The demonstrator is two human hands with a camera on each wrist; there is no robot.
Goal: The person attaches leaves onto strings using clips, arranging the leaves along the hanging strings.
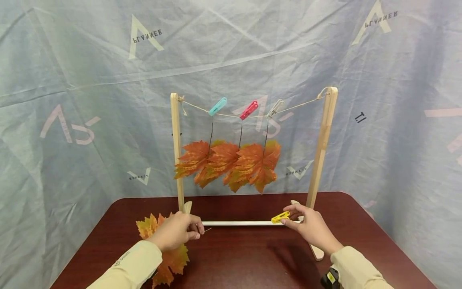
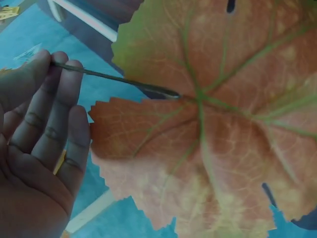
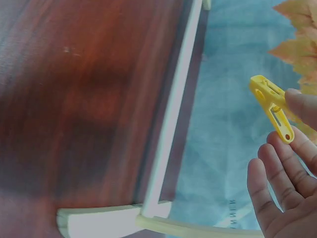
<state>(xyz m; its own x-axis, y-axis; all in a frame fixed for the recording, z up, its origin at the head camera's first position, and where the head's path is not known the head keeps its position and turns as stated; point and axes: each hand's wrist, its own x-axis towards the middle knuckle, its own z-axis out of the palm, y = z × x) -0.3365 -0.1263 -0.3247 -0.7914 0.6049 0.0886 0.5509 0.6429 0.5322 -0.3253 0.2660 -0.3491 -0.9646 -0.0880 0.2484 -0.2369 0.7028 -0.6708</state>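
My left hand (image 1: 180,230) pinches the thin dark stem (image 2: 114,78) of an orange-and-yellow artificial maple leaf (image 2: 228,129); in the head view the leaf hangs behind and below that hand, partly covered by it. Between thumb and fingertips of my right hand (image 1: 310,224) is a yellow clothespin (image 3: 272,106), held in front of the rack's right post. Three similar leaves hang by their stems from a string (image 1: 299,107): a blue clothespin (image 1: 217,106), a red clothespin (image 1: 249,110) and a white clothespin (image 1: 275,108) are clipped there. The hanging leaves (image 1: 258,164) overlap.
The string is tied between a left wooden post (image 1: 175,148) and a right wooden post (image 1: 321,148). A white bar (image 1: 238,223) joins their feet low over the dark red table (image 1: 245,257). Grey printed cloth (image 1: 90,168) surrounds the table's back and sides.
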